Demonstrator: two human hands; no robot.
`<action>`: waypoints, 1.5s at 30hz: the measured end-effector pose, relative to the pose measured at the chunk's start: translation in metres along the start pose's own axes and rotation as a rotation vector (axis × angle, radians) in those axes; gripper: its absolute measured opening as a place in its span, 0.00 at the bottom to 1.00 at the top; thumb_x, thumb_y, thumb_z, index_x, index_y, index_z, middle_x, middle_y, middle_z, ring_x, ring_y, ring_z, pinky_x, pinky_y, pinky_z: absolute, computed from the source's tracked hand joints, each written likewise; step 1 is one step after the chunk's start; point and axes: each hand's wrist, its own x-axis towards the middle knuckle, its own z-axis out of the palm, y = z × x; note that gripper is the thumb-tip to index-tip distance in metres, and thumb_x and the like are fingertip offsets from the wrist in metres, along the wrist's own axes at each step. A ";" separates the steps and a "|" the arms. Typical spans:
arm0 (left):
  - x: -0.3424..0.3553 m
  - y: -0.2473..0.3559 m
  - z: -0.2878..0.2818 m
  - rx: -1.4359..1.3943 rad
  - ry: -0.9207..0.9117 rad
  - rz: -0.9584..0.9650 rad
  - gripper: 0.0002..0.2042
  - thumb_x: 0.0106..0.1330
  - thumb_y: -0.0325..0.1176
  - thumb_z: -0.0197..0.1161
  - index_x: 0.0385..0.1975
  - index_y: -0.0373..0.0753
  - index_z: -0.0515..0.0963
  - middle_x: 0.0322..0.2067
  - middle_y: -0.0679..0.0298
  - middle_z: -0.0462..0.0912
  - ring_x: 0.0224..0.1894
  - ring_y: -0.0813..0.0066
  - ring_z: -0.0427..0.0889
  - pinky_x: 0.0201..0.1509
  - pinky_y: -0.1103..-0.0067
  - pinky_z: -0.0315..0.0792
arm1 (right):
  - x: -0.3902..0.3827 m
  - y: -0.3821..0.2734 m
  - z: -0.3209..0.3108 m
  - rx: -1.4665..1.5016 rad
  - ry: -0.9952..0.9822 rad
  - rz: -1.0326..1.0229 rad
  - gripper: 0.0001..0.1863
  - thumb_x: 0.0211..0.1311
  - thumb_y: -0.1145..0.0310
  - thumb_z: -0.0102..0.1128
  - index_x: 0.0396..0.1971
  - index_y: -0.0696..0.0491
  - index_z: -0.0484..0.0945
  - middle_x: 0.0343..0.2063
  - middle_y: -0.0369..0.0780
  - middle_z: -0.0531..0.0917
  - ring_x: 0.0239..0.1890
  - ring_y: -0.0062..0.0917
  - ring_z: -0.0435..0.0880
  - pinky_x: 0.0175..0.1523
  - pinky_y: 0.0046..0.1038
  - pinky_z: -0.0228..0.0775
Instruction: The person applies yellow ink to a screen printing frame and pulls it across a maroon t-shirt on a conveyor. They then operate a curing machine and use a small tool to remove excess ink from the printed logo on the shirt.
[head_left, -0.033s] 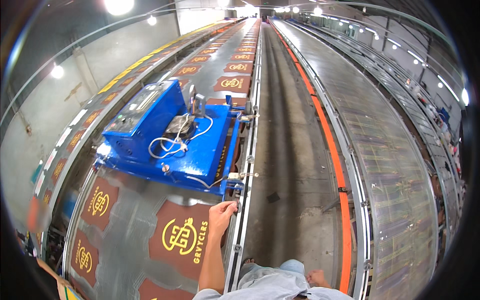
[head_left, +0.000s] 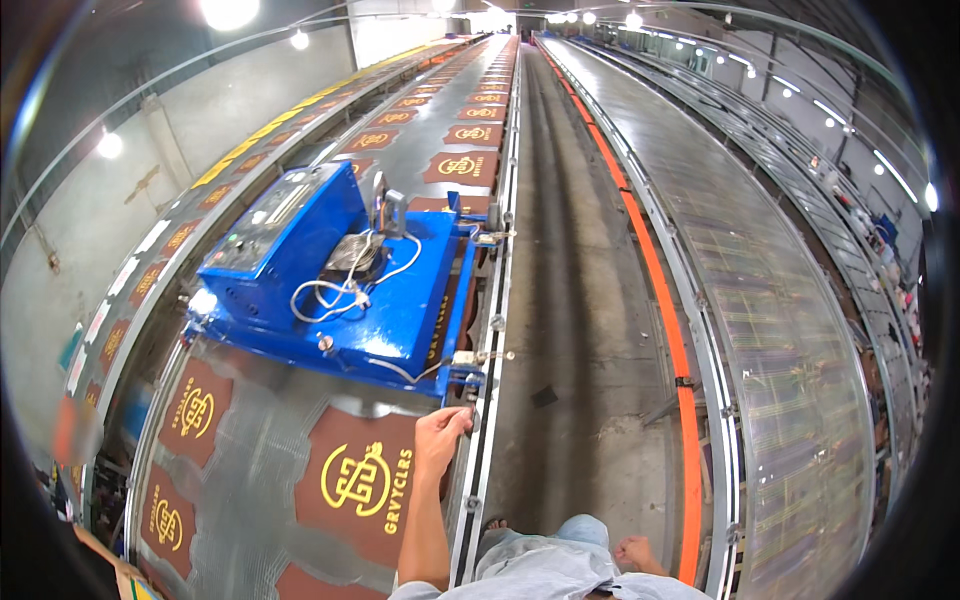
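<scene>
My left hand (head_left: 440,438) is at the metal rail (head_left: 486,400) along the table's right edge. Its thumb and forefinger are pinched together beside the rail; what lies between them, if anything, is too small to make out. Just beyond it, a blue wheeled machine (head_left: 395,320) with a control box and a loose white cable spans the long printing table (head_left: 260,450). A brown fabric piece (head_left: 325,490) with a yellow print lies flat to the left of my forearm. My right hand (head_left: 636,553) hangs low by my body, its fingers curled in a loose fist.
More printed brown pieces (head_left: 463,167) run in rows down the table beyond the machine. To my right stretches a concrete aisle (head_left: 570,300), then an orange strip (head_left: 655,270) along a second long table (head_left: 790,400). Another table with brown pieces (head_left: 145,280) stands along the left wall.
</scene>
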 end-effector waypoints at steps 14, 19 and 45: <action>0.202 0.107 -0.017 0.475 0.859 0.529 0.13 0.66 0.31 0.63 0.43 0.28 0.81 0.33 0.63 0.84 0.36 0.80 0.79 0.42 0.82 0.73 | 0.286 -0.225 -0.092 -0.659 -0.512 -0.047 0.10 0.58 0.70 0.53 0.25 0.59 0.80 0.20 0.44 0.82 0.19 0.30 0.83 0.22 0.31 0.77; 0.262 0.204 -0.103 0.704 1.069 0.604 0.16 0.63 0.34 0.64 0.45 0.29 0.81 0.39 0.55 0.86 0.42 0.72 0.84 0.49 0.78 0.75 | 0.458 -0.380 -0.159 -0.592 -0.384 0.028 0.09 0.58 0.71 0.53 0.25 0.59 0.80 0.18 0.44 0.81 0.18 0.30 0.82 0.20 0.31 0.76; 0.456 0.248 -0.264 1.093 1.308 0.000 0.14 0.47 0.40 0.76 0.32 0.41 0.87 0.27 0.60 0.87 0.29 0.73 0.85 0.38 0.75 0.75 | 0.520 -0.801 0.072 -0.635 -0.680 -0.345 0.06 0.57 0.79 0.50 0.31 0.57 0.77 0.21 0.39 0.81 0.21 0.22 0.80 0.25 0.27 0.74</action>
